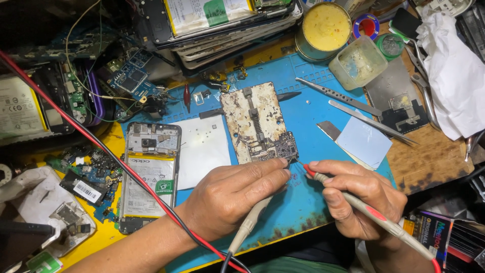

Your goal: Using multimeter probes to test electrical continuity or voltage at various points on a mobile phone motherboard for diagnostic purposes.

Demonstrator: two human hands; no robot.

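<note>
On the blue work mat (313, 126), near its middle, lies a small dark circuit board (277, 147) clamped at the lower end of a rusty, stained metal holder plate (252, 119). The left hand (230, 194) rests on the mat just below this board, its fingers closed around a grey probe (250, 225), and its fingertip touches the lower edge of the board. The tip of this grey probe is hidden under the fingers, so I cannot tell where exactly it touches. The right hand (361, 199) holds a grey probe with red tip (353, 199) between thumb and fingers, like a pen; the thin metal point reaches to the right lower corner of the board. A red and a black cable (126, 169) run across the picture from the upper left down to the lower edge, passing over the left forearm.

Left of the holder plate lies a white sheet (202, 146), and beside it an opened phone with a white battery (150, 172). Right of the board are two long metal tweezers (353, 103) and a pale blue square card (364, 141). At the top of the mat stand a round tin of yellow paste (323, 28) and a clear plastic cup (358, 60). More opened phones (217, 23) are stacked at the upper edge.
</note>
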